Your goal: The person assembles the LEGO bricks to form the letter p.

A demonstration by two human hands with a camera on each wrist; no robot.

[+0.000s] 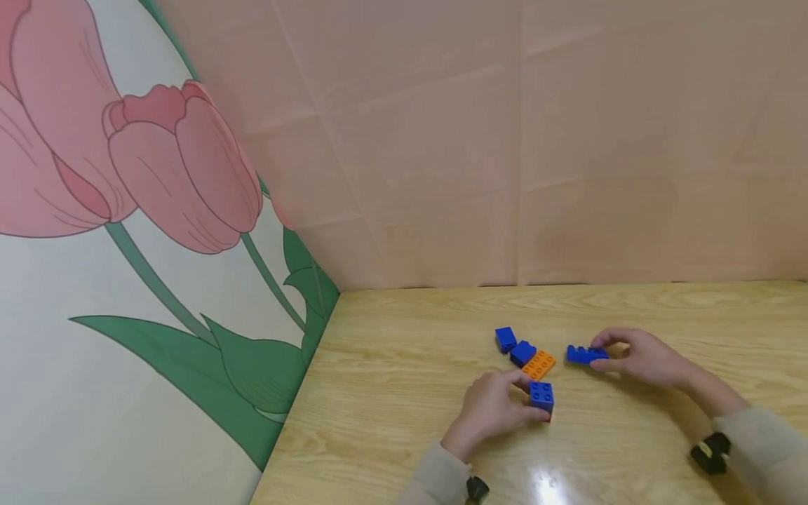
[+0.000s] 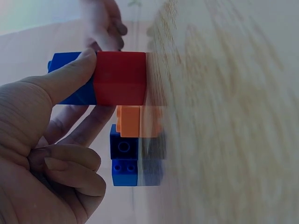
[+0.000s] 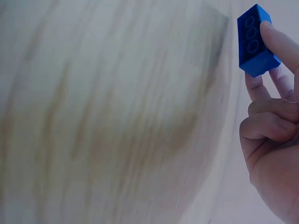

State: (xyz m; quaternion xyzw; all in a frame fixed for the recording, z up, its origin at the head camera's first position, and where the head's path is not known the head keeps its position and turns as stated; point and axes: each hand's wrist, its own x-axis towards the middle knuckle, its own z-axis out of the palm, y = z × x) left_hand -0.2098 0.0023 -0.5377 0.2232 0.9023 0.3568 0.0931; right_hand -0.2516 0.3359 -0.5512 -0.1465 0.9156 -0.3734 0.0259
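At the tabletop point(image 1: 372, 393), the left hand point(image 1: 494, 405) pinches a blue-over-red stack point(image 1: 541, 395), the right hand point(image 1: 647, 359) a blue brick point(image 1: 579, 355): seemingly building, alignment likely needed next.

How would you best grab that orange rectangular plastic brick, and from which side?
Probably by its two short ends, coming from above: the orange rectangular plastic brick lies flat, studs up, and a blue studded plastic brick crowds one long side. The left hand is close to its near end, so that hand may need to move away first.
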